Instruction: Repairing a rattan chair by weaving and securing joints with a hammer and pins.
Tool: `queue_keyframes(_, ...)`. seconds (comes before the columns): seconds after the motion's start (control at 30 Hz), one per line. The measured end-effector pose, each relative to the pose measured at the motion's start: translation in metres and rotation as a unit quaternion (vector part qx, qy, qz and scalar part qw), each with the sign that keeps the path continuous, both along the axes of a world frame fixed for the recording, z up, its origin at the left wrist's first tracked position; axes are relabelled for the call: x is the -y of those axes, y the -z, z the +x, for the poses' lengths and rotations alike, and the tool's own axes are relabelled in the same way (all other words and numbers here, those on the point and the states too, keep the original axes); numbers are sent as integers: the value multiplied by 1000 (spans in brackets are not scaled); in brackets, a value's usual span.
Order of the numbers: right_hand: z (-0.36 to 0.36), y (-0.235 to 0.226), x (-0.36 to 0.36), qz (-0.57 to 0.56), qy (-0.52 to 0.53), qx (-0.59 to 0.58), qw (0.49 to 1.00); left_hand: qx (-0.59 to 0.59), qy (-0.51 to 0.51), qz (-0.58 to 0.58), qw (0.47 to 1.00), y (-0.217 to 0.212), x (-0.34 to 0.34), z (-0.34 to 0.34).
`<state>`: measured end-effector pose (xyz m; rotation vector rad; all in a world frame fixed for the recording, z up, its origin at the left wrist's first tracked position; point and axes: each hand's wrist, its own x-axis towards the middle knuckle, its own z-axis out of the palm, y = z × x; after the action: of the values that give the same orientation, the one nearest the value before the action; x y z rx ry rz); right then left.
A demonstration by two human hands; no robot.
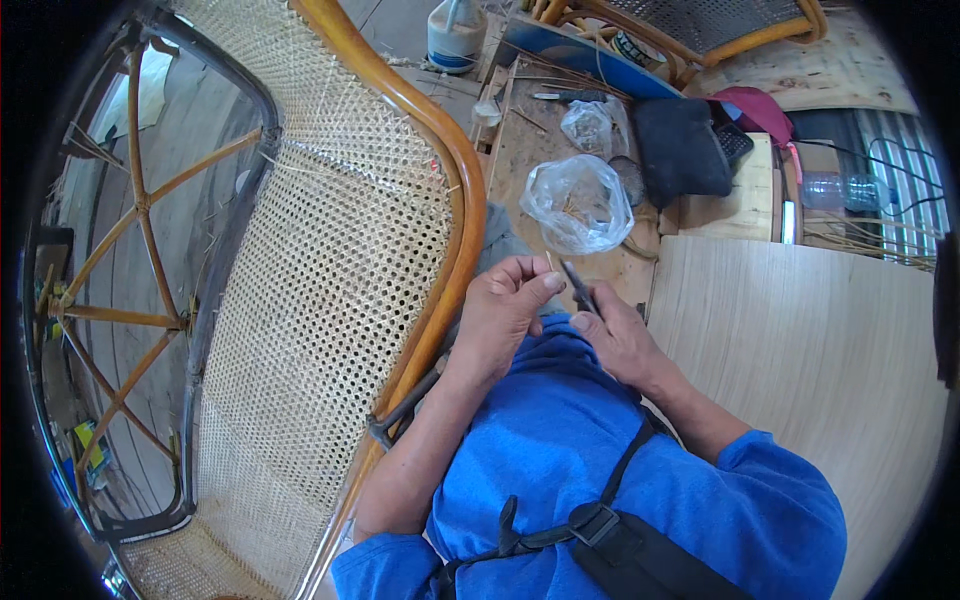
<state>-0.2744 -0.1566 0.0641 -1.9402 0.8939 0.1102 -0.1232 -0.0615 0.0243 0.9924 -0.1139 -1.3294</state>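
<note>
In front of my chest, my left hand is closed, thumb against fingers, on a thin pale strip whose tip sticks up. Close beside it on the right, my right hand wraps round a slim dark hand tool. The tool's narrow end points up toward the strip; its exact kind is not clear. To the left stands a piece of rattan furniture with a woven cane panel framed by a glossy orange-brown curved pole. Just beyond my hands sits an open clear plastic bag with small light brown bits inside.
A second plastic bag, a black pouch and a knife-like tool lie on the wooden bench. A pale wood-grain board spreads to my right. Farther off are a plastic bottle, a white-and-blue jug and another cane piece.
</note>
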Motion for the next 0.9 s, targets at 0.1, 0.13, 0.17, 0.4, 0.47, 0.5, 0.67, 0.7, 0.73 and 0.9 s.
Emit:
queue_keyframes(0.1,6,2,-3,-15,-19,49,998,12,13,-16,1000,2,1,-3)
queue_keyframes(0.13,7,2,-3,-32,-31,41,998,12,12,-16,1000,1,1,-3)
queue_keyframes(0.17,7,1,-3,-50,-44,32,997,19,19,-11,1000,0,0,-2)
queue_keyframes(0.4,7,9,-7,-77,-59,63,993,76,40,-11,996,-4,-4,0)
queue_keyframes(0.47,8,10,-8,-96,-62,87,990,81,44,0,996,-4,-4,0)
queue_keyframes(0.5,9,10,-8,-96,-62,87,990,87,49,10,995,-5,-4,1)
queue_keyframes(0.67,9,7,-1,-71,-57,35,995,102,51,-8,993,-3,-4,1)
queue_keyframes(0.7,4,8,-1,-70,-58,33,995,121,56,-22,991,-2,-5,1)
queue_keyframes(0.73,-2,10,-1,-29,2,25,999,121,53,-21,991,-2,-6,0)
queue_keyframes(0.9,-46,82,33,-54,93,-143,984,73,70,-21,995,3,-8,2)
